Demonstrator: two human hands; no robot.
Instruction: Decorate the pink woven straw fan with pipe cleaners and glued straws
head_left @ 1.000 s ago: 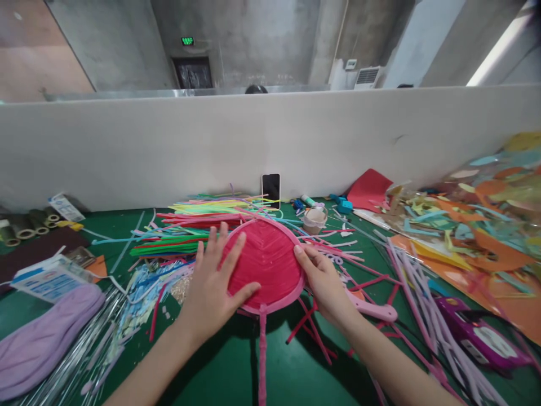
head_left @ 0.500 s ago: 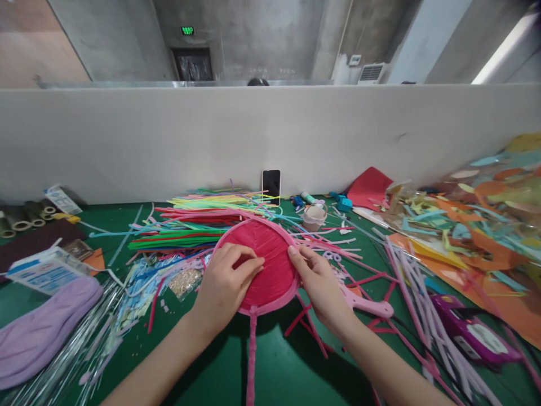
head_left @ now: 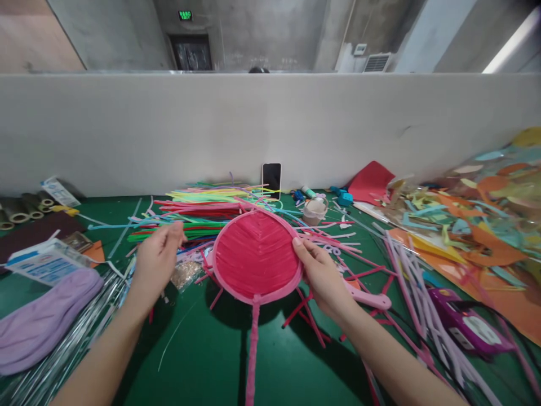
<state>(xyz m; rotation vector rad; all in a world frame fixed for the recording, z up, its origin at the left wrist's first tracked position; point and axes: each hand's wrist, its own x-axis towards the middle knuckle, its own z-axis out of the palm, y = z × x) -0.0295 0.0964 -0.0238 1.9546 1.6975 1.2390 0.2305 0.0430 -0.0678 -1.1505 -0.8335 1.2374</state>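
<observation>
A round fan [head_left: 256, 254] of red pipe cleaners with a pink rim is tilted up a little above the green table [head_left: 203, 349]. Its pink stem [head_left: 252, 349] hangs down toward me. My right hand [head_left: 319, 276] grips the fan's right rim, thumb on top. My left hand [head_left: 157, 259] is off the fan, to its left, over glittery scraps [head_left: 183, 273]. Its fingers are curled in toward the thumb, and I cannot see what, if anything, they pinch.
A heap of coloured pipe cleaners [head_left: 198, 211] lies behind the fan, before a white partition [head_left: 253, 129] with a phone [head_left: 271, 177] leaning on it. A small cup [head_left: 315, 211], a purple glue gun [head_left: 462, 324], paper scraps [head_left: 477, 231], a purple cloth [head_left: 42, 318] and a packet [head_left: 44, 262] lie around.
My left hand has come off the fan's face and moved left, its fingers now curled. The fan has tipped up in my right hand.
</observation>
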